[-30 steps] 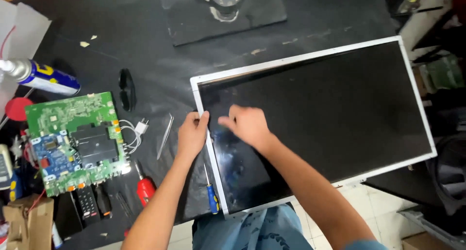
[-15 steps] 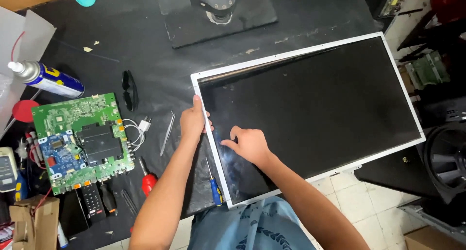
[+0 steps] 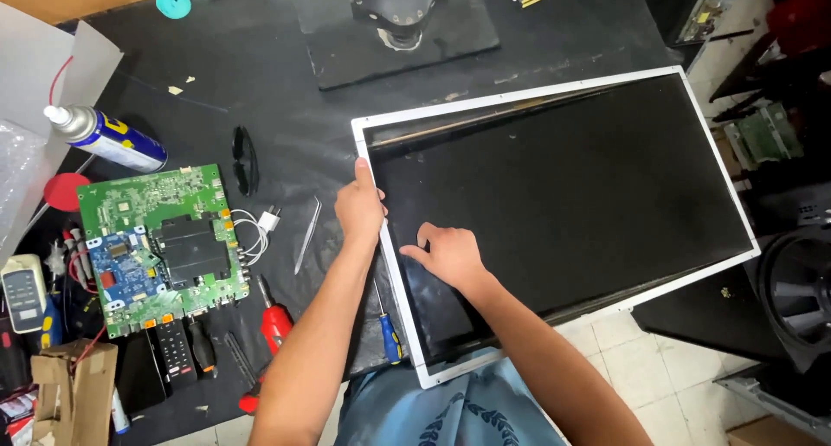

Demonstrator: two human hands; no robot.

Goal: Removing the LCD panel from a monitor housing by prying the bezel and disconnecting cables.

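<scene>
A large flat display panel with a dark screen and a white frame lies on the black table, its near right part hanging past the table edge. My left hand grips the panel's left frame edge, thumb on top. My right hand rests on the dark screen near the lower left corner, fingers spread and pressing flat. A blue-handled screwdriver lies just left of the frame by my left forearm. Metal tweezers lie left of my left hand.
A green circuit board sits at the left with a spray can, black glasses, a red-handled screwdriver and a remote control around it. A monitor stand is at the back. A speaker stands on the floor at right.
My right hand slid down the screen toward its lower left corner. My left hand stays on the left frame edge. The view shifted slightly.
</scene>
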